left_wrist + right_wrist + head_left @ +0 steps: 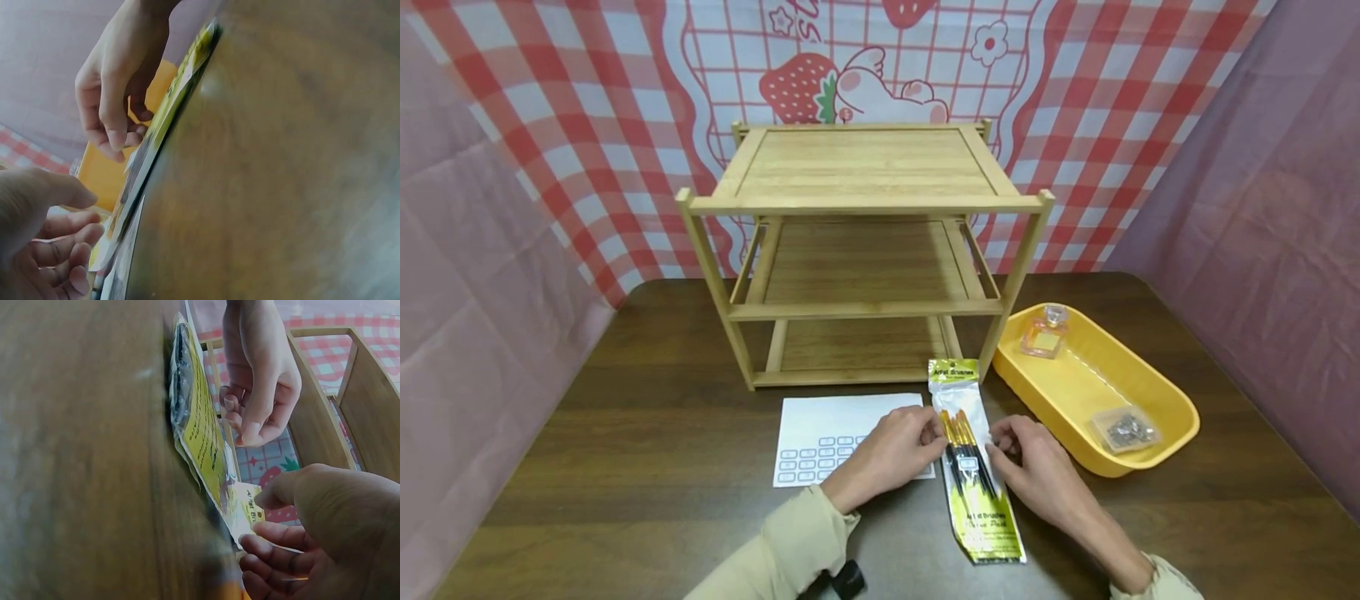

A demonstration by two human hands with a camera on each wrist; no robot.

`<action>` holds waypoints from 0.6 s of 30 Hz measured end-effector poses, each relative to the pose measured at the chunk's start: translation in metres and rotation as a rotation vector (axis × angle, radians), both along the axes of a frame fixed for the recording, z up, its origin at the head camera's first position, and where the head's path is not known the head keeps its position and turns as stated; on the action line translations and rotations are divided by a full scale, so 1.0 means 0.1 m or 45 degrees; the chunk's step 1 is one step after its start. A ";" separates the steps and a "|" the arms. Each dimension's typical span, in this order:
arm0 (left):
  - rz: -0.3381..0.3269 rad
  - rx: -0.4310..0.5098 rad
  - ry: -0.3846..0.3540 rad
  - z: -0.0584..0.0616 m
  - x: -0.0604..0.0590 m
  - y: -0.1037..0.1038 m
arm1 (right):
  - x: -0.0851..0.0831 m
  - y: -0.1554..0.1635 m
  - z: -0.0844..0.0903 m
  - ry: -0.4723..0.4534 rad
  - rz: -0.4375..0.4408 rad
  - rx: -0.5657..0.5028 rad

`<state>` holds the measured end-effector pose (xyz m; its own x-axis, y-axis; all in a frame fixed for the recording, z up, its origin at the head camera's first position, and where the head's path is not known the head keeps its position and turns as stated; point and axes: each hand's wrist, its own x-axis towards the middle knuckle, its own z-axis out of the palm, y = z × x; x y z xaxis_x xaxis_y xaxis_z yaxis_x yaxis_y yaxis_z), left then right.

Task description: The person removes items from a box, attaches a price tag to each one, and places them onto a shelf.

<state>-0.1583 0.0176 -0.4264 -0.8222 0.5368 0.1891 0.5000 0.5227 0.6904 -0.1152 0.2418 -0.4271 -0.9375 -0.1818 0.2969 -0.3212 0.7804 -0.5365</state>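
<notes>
I see both hands down on the table (625, 417), either side of the brush pack (973, 467), which lies flat in front of the wooden shelf (865, 250), top end toward it. My left hand (891, 454) sits at the pack's left edge, approx mid-length, fingers (925, 429) curled w/ tips touching the edge; can't tell if they pinch it. Right hand (1037, 471) is at the right edge opposite, fingers bent, tips on or just by the plastic; a firm grip isn't clear from any view. Wrist views show the pack edge-on, both hands close beside it. Label sheet (827, 437) lies partly under the left hand, just left of the pack. Yellow tray (1180, 417) to the right holds a perfume bottle (1045, 333) at the far end & a small clear bag (1123, 429) at the near end.
</notes>
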 end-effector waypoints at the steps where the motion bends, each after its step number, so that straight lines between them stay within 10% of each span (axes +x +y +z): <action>1: 0.018 -0.009 0.018 0.00 -0.01 -0.01 | 0.00 0.00 0.00 -0.003 -0.013 -0.001; 18: 0.146 -0.060 0.050 -0.06 -0.09 0.09 | -0.06 0.00 -0.04 -0.052 -0.105 0.042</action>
